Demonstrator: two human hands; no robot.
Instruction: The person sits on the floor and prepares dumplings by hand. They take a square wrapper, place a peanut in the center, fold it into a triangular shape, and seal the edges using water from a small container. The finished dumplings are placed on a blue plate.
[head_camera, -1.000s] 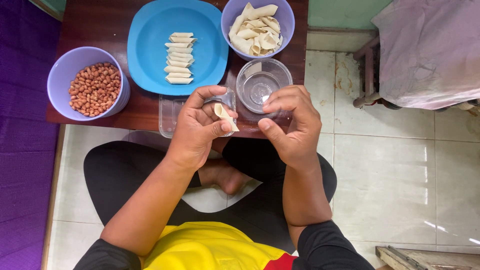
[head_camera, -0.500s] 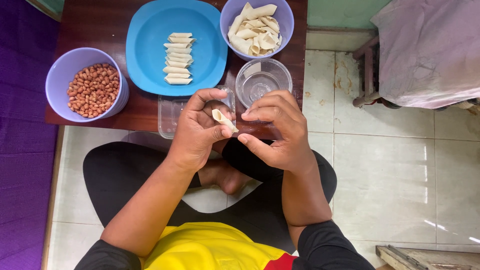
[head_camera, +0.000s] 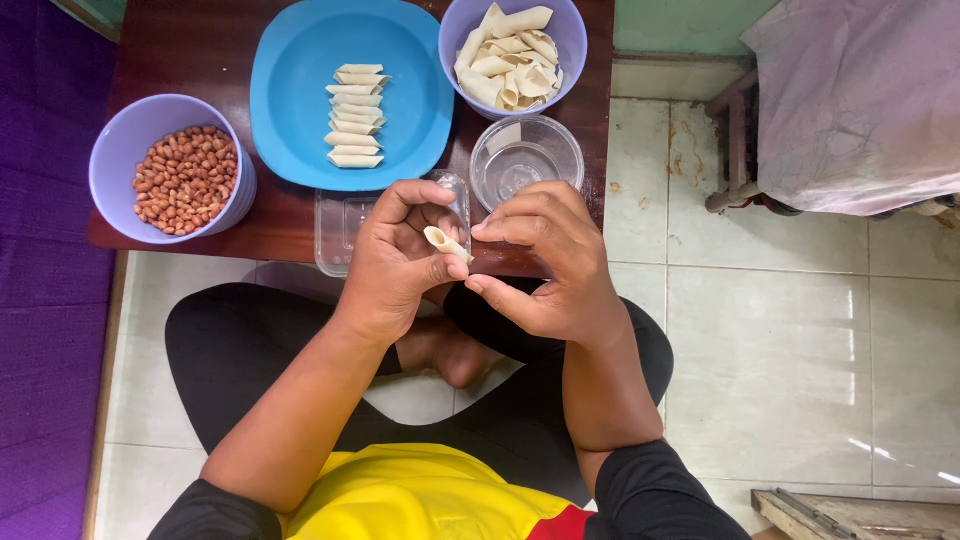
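**Both hands on a small rolled pastry above the near edge of the low table**

I take the blue plate (head_camera: 300, 90) as my landmark. It sits on the dark wooden table (head_camera: 200, 40), and a neat stack of folded pale pastry pieces (head_camera: 352, 116) lies across its middle.

Just below the plate's near rim, over the table edge, I see my left hand (head_camera: 395, 265) curled around a small rolled pastry tube (head_camera: 445, 243). Its thumb and fingers are pressed together on the tube, which lies tilted with its open end up and to the left. My right hand (head_camera: 545, 265) comes in from the other side, thumb and forefinger drawn close together at the tube's lower end; I cannot tell whether they truly pinch it or only touch it.

Left of the plate stands a lilac bowl (head_camera: 125, 150) filled with red-skinned peanuts (head_camera: 185, 180). Right of the plate, at the table's far corner, a second lilac bowl (head_camera: 575, 40) holds a loose heap of pastry wrappers (head_camera: 505, 55). Just below that bowl, at the plate's lower right, is a small clear glass bowl (head_camera: 527, 162); what it holds I cannot make out. A clear plastic container (head_camera: 345, 225) sits right under the plate's near rim, partly hidden behind my left hand.

Below all this are my crossed legs in black on the pale tiled floor (head_camera: 800, 350).
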